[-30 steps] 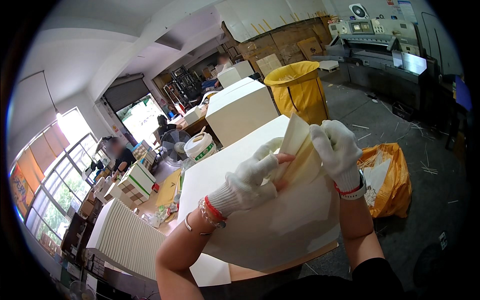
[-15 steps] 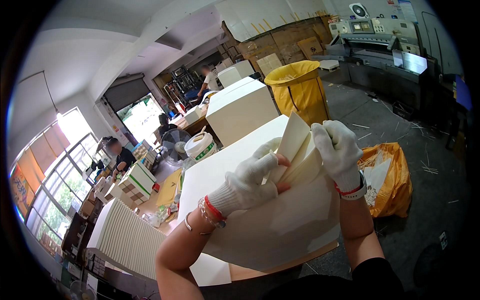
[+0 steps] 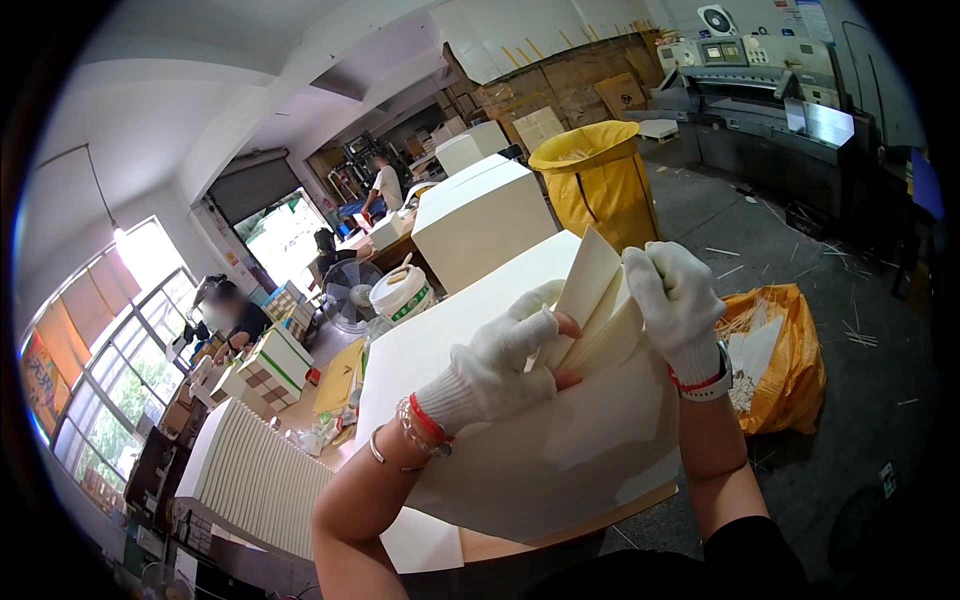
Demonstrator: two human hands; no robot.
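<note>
- Ribbed white stack (image 3: 255, 475), 8 o'clock of the turned-up sheets: same spot.
- Seated co-worker (image 3: 250, 320), 9 o'clock: head lower than half a second ago.
- Standing co-worker (image 3: 385, 187), 10 o'clock, far back: was mostly behind boxes a second ago, now further left and clear of them.
- White bucket (image 3: 402, 295), 9 o'clock, beside fan (image 3: 350, 297): unmoved.
- Left hand (image 3: 500, 352), white glove, 8 o'clock: fingers parted around the sheets and pinching them, bare fingertips on paper; pose about the same.
- Large paper stack (image 3: 530, 455), 6 to 7 o'clock, below both hands.
- Turned-up sheets (image 3: 590, 290), between the hands: layers stand further apart than a second ago.
- Right hand (image 3: 675, 300), white glove, 3 o'clock: fingers curled in at sheets' right edge, cannot tell if pinching; barely moved.
- Orange bag (image 3: 795, 365), between 3 and 4 o'clock, on floor: unchanged.
</note>
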